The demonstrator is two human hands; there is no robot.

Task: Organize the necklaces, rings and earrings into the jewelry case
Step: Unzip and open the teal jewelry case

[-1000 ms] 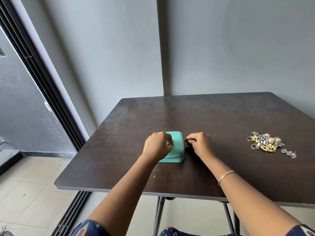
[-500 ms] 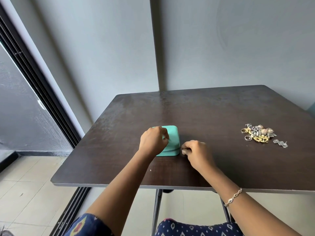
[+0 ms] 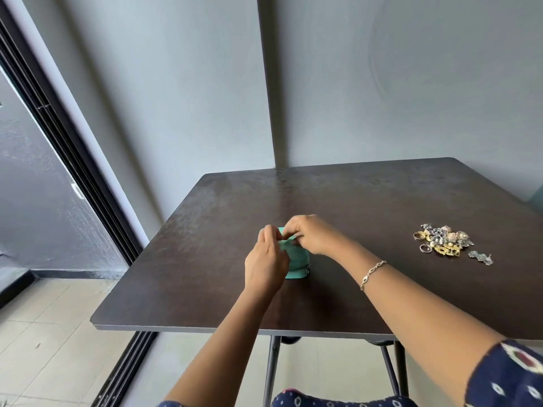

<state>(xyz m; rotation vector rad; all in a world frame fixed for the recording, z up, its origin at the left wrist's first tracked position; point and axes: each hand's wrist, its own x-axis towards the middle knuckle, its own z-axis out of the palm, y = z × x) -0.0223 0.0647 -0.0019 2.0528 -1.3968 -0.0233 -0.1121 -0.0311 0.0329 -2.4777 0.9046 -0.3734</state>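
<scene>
The left hand (image 3: 266, 259) and right hand (image 3: 311, 236) grip the green case (image 3: 297, 259) with curled fingers. The jewelry pile (image 3: 443, 242) lies well to its right. Best to hold it steady and open it evenly.

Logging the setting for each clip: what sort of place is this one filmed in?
Probably a room in a home, beside a balcony or patio door. A dark table sits in a bare grey wall corner, a black sliding-door frame runs along the left, and the floor is beige tile.
</scene>
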